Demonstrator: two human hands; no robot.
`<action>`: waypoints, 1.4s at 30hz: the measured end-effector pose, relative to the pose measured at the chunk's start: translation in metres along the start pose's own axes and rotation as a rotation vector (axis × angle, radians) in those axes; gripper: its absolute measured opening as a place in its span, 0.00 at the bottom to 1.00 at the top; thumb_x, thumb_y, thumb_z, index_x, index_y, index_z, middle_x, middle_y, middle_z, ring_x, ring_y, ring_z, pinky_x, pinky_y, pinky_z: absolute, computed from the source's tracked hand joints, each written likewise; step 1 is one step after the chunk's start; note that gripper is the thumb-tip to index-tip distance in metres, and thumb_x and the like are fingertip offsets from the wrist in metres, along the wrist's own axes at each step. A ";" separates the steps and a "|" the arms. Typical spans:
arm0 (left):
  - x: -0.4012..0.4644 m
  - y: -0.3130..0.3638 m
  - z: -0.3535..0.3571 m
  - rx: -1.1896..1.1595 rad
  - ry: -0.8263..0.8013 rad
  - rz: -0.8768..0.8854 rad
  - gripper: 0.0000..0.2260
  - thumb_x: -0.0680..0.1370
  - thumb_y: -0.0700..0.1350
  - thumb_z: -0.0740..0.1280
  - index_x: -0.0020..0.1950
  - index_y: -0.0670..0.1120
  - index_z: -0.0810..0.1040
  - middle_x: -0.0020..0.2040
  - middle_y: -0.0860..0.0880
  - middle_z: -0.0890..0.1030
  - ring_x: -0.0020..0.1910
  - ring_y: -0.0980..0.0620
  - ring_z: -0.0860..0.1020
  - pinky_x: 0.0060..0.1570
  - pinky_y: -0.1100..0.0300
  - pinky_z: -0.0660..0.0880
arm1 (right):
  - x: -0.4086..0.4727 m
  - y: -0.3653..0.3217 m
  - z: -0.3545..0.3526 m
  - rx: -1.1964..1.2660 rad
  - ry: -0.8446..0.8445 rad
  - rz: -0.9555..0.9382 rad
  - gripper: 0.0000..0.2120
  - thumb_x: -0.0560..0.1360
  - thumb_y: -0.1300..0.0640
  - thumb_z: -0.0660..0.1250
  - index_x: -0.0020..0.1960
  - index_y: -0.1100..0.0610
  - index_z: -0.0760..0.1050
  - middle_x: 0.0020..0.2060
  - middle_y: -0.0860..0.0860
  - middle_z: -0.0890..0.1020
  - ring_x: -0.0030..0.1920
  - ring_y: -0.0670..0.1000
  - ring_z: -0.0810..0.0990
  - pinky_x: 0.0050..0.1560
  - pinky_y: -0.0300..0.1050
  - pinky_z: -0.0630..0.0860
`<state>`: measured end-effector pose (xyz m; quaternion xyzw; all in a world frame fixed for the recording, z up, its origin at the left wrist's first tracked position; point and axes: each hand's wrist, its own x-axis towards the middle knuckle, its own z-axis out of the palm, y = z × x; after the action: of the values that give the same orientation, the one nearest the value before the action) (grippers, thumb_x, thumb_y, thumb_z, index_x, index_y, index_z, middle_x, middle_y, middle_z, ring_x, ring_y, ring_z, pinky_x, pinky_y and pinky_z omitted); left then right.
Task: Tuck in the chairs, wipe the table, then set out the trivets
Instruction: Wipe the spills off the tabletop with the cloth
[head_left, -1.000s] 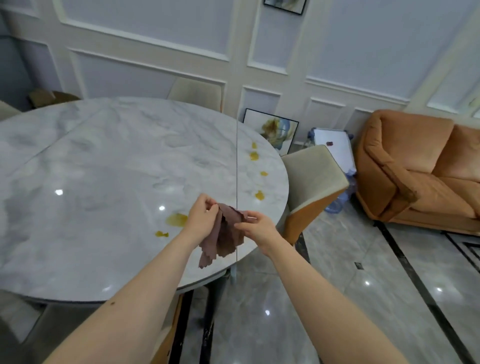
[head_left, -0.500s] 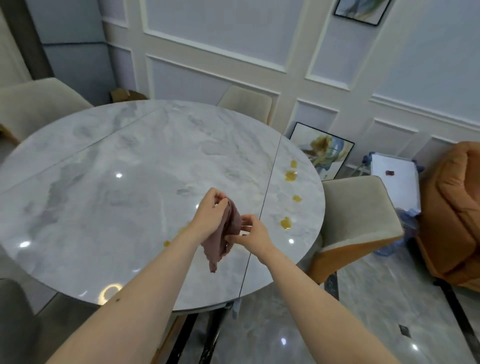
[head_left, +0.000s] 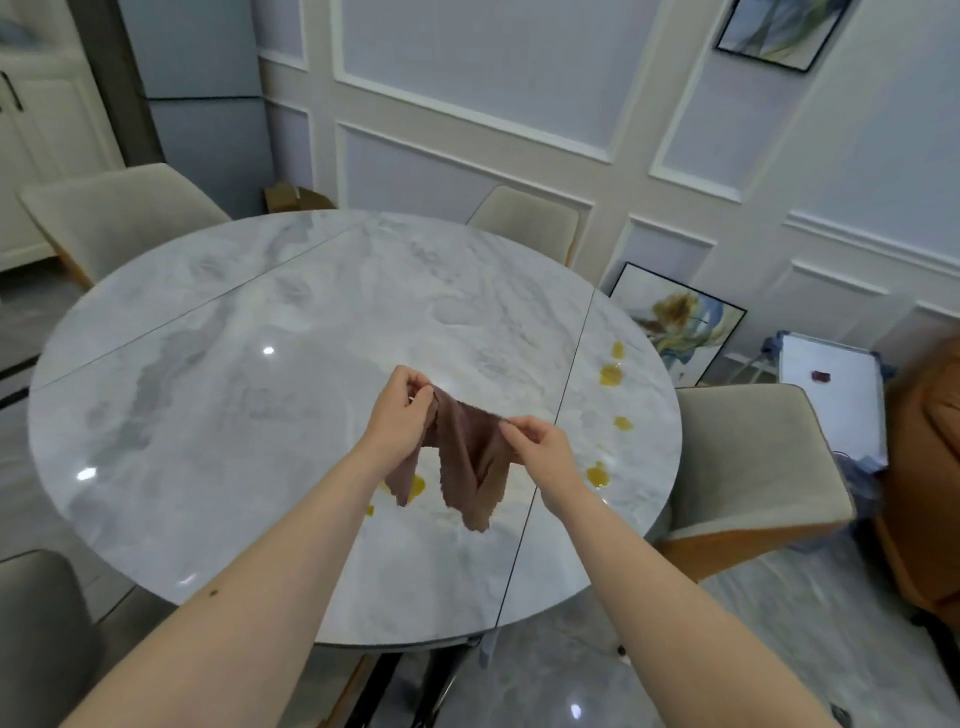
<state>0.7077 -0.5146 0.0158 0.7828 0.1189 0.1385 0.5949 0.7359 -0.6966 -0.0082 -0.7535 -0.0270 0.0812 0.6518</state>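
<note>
At the frame's centre, the left hand (head_left: 397, 410) and right hand (head_left: 540, 447) each pinch a corner of the brown cloth (head_left: 467, 462), stretched above the marble table (head_left: 260, 415) with yellow spills (head_left: 610, 375).

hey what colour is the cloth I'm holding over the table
The cloth is a dusty brownish mauve, plain with no pattern, seen in the head view.

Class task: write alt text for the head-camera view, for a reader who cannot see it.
Two bare hands hold a brown cloth stretched between them above a round marble table, the left hand and right hand each pinching an upper corner. Yellow spills dot the tabletop near its right edge and under the cloth. Beige chairs stand around the table.
</note>
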 end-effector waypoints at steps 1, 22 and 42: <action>0.001 -0.002 -0.001 0.035 -0.010 0.013 0.02 0.80 0.39 0.58 0.49 0.43 0.70 0.42 0.51 0.74 0.44 0.52 0.73 0.38 0.68 0.68 | 0.001 -0.005 0.000 0.012 0.003 0.024 0.06 0.78 0.61 0.65 0.43 0.57 0.79 0.38 0.54 0.80 0.40 0.51 0.78 0.43 0.43 0.77; 0.012 -0.062 -0.024 0.397 -0.009 -0.257 0.05 0.76 0.39 0.61 0.46 0.44 0.76 0.53 0.42 0.78 0.53 0.41 0.76 0.51 0.53 0.73 | 0.007 -0.055 0.005 0.471 0.397 0.402 0.12 0.78 0.58 0.57 0.36 0.57 0.69 0.30 0.51 0.72 0.31 0.51 0.71 0.35 0.45 0.71; 0.011 -0.028 0.024 0.263 -0.043 -0.014 0.07 0.76 0.39 0.60 0.43 0.46 0.78 0.44 0.46 0.80 0.42 0.44 0.78 0.39 0.56 0.72 | -0.004 -0.071 0.016 0.544 0.146 0.273 0.12 0.76 0.59 0.59 0.34 0.57 0.69 0.31 0.51 0.72 0.35 0.48 0.73 0.42 0.43 0.71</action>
<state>0.7259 -0.5246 -0.0160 0.8561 0.1287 0.1009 0.4903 0.7340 -0.6707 0.0596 -0.5518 0.1441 0.1177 0.8130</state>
